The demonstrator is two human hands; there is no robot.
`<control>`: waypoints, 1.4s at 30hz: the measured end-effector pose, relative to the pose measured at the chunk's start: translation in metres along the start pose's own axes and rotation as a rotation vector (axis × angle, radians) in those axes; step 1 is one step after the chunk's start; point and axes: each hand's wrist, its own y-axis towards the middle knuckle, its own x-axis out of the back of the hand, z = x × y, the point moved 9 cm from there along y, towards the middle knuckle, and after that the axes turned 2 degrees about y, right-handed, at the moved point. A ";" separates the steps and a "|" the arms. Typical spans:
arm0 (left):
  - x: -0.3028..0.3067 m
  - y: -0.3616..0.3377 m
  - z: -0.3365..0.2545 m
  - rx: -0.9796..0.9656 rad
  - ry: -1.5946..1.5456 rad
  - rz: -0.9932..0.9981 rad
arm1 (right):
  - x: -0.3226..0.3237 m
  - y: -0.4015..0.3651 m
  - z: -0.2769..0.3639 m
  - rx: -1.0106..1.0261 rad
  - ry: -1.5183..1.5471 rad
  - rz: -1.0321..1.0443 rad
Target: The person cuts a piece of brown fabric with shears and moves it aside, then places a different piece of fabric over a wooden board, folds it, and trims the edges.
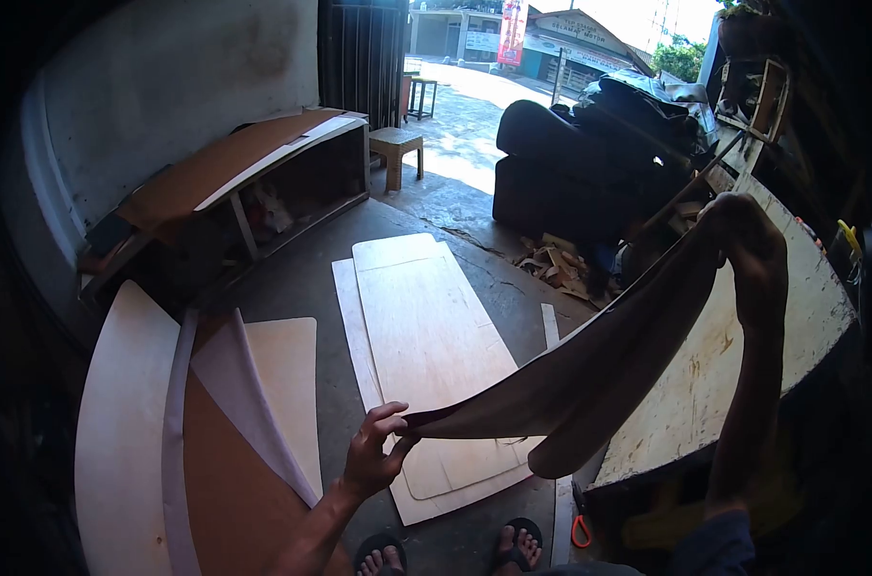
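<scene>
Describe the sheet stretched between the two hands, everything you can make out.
The sheet looks thin and flexible, perhaps fabric or leather-like; shade hides its exact material. It is long and dark grey-brown, with a rounded lower corner and a reddish tint near its left end. The left hand pinches that low end; the right hand grips the other, much higher. It slants between them, drooping in folds, in front of the pale boards.

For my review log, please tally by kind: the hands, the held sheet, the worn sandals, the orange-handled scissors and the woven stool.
Hands: 2 (left hand, right hand)
Held sheet: 1
Sandals: 2
Orange-handled scissors: 1
Woven stool: 1
Total: 7
</scene>
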 end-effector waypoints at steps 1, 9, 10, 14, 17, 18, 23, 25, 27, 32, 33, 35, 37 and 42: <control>-0.004 0.005 -0.007 0.013 -0.003 0.076 | 0.001 -0.001 -0.004 -0.006 0.006 0.010; -0.054 -0.017 0.005 0.044 0.041 0.305 | 0.007 -0.006 0.001 0.054 0.068 0.048; -0.064 -0.020 0.016 0.097 0.066 0.362 | 0.009 -0.006 0.006 0.080 0.049 0.042; -0.068 -0.011 0.000 -0.097 0.078 0.378 | 0.020 -0.006 -0.002 0.007 0.040 0.062; -0.058 -0.005 -0.009 -0.110 0.041 0.306 | 0.036 -0.008 -0.019 -0.007 -0.005 0.007; -0.052 -0.004 -0.010 -0.090 -0.003 0.253 | 0.038 -0.010 -0.024 -0.033 -0.012 -0.013; -0.042 -0.007 -0.011 -0.041 -0.008 0.157 | 0.040 -0.015 -0.039 -0.087 -0.010 -0.045; -0.043 -0.007 -0.013 -0.044 0.025 0.162 | 0.040 -0.012 -0.044 -0.095 -0.001 -0.040; -0.042 -0.005 -0.012 0.013 0.032 0.124 | 0.040 -0.010 -0.047 -0.103 -0.003 -0.042; -0.047 -0.007 -0.003 0.037 -0.028 0.144 | 0.039 -0.008 -0.054 -0.120 -0.012 -0.044; -0.048 -0.008 0.000 0.075 -0.054 0.149 | 0.039 -0.008 -0.053 -0.118 -0.031 -0.033; -0.049 -0.009 0.004 0.062 -0.067 0.154 | 0.039 -0.009 -0.053 -0.116 -0.052 -0.020; -0.049 -0.009 0.005 0.049 -0.080 0.156 | 0.039 -0.009 -0.054 -0.124 -0.036 -0.022; -0.046 -0.010 0.012 0.082 -0.081 0.115 | 0.031 -0.009 -0.046 -0.136 -0.047 -0.052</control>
